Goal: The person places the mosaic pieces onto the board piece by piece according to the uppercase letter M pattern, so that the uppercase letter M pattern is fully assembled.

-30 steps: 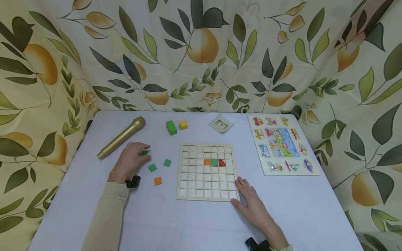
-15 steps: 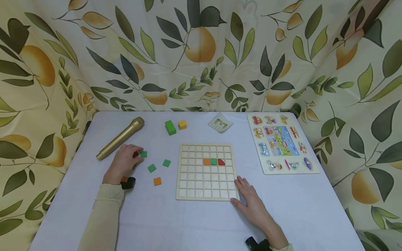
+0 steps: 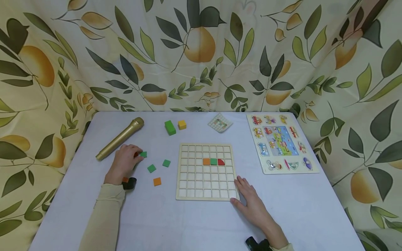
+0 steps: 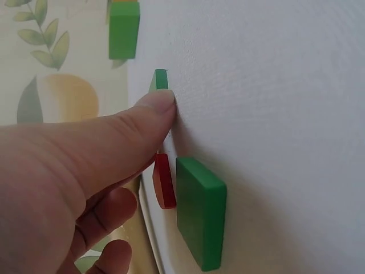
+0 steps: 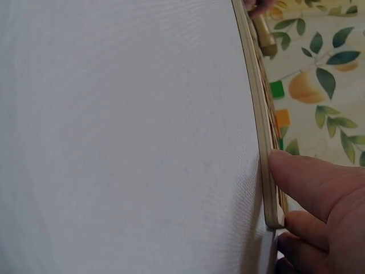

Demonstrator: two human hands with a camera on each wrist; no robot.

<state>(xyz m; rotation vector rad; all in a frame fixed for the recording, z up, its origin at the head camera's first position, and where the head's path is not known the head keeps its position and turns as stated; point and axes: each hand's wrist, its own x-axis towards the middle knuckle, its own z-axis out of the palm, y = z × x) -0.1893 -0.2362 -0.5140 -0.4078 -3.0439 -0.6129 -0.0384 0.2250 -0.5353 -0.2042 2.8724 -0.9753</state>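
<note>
At the left of the table, a flat green tile (image 3: 143, 154) with clean edges lies by my left hand (image 3: 122, 164); my thumb overlaps it in the wrist view, other fingers curl, and I cannot tell whether I pinch anything; a red tile (image 4: 165, 185) and a thick-edged green piece (image 4: 197, 208) show close by; my right hand (image 3: 251, 205), fingers nearly straight, rests against the grid board (image 3: 186, 190), thumb touching its edge; three pieces sit side by side in its third row, orange (image 3: 206, 161), green (image 3: 213, 161) and round-cornered red (image 3: 221, 162); farther off are a gold microphone (image 3: 120, 138), a green block (image 3: 170, 128), a yellow block (image 3: 182, 124) and a picture puzzle (image 3: 295, 159).
</note>
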